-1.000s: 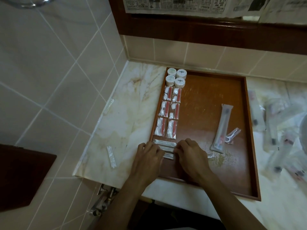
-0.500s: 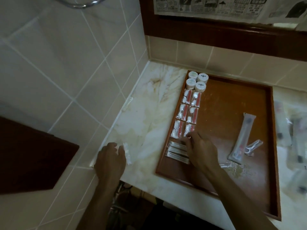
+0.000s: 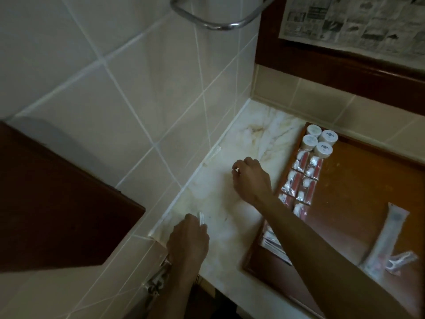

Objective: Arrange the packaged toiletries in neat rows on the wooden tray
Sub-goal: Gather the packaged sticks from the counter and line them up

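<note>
Partly done: left hand (image 3: 188, 238) pinching a slim packet (image 3: 202, 218) on the worktop (image 3: 220, 203); right hand (image 3: 250, 178) curling, seemingly empty, toward another stray packet (image 3: 212, 154); tray (image 3: 368, 180) rows filling, a toothbrush pack (image 3: 388, 233) lying loose.

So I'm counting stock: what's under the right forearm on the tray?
The right forearm covers the tray's near-left corner. Flat clear packets peek out beside it; how many lie beneath is hidden.

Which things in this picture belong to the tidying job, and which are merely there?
Part of the job:
wooden tray
round white tubs
red-and-white packets
long sachet
thin white packet at the left hand
clear packet by the wall, near the right hand

Just there:
metal rail
newspaper
marble counter
</note>
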